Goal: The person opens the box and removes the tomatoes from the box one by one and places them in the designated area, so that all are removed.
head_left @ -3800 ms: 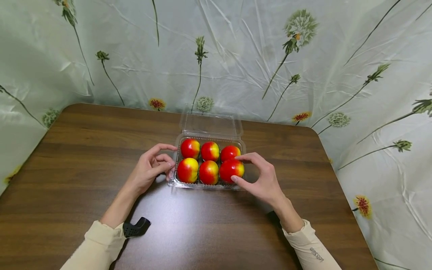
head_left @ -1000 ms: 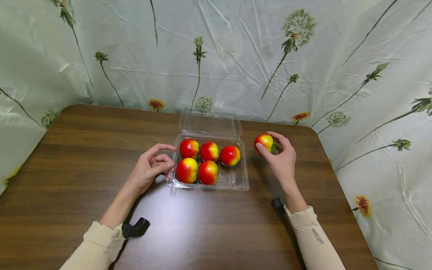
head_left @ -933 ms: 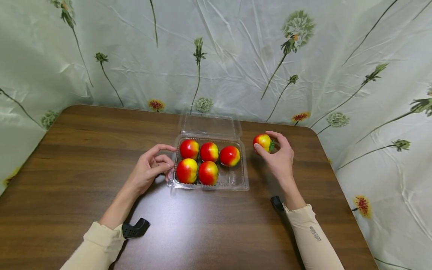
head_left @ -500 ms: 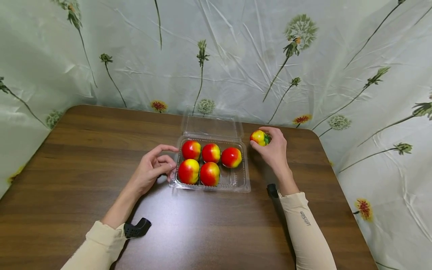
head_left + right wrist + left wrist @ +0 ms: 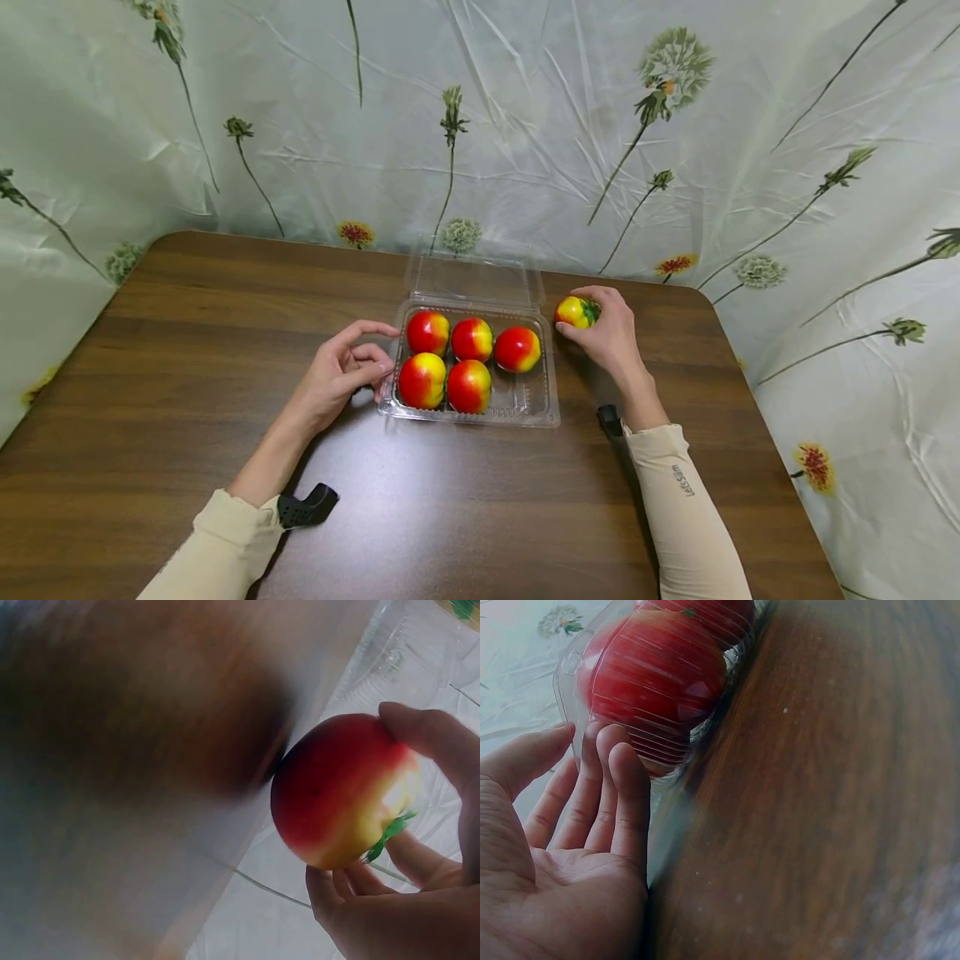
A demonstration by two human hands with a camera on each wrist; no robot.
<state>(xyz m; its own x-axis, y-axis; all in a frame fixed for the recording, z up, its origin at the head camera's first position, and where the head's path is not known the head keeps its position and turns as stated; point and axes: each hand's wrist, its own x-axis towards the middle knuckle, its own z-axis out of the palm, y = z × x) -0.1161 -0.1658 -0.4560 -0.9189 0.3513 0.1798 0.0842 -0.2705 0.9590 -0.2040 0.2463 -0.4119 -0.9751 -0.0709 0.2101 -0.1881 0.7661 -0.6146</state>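
A clear plastic clamshell box (image 5: 543, 367) stands on the table with its lid (image 5: 476, 279) tipped back. Several shiny red-and-yellow fruits (image 5: 422, 382) sit in it, and its front right spot is bare. At the box's left side rests my left hand (image 5: 345, 367), fingers relaxed and fingertips at the rim; the left wrist view shows them against the ribbed wall. To the right of the box, my right hand (image 5: 606, 329) holds another fruit (image 5: 573, 312) between thumb and fingers. Its green leafy top (image 5: 390, 836) faces the palm, and it is low over the table.
The brown wooden table (image 5: 450, 517) has a rounded far edge close behind the lid and the right hand. A pale curtain (image 5: 337, 167) printed with dandelions hangs beyond it. A black wrist mount (image 5: 309, 506) sits at the left cuff.
My right hand has lifted the front right fruit out of the box and carried it right and back, then lower and slightly left toward the table. The left hand has stayed at the box.
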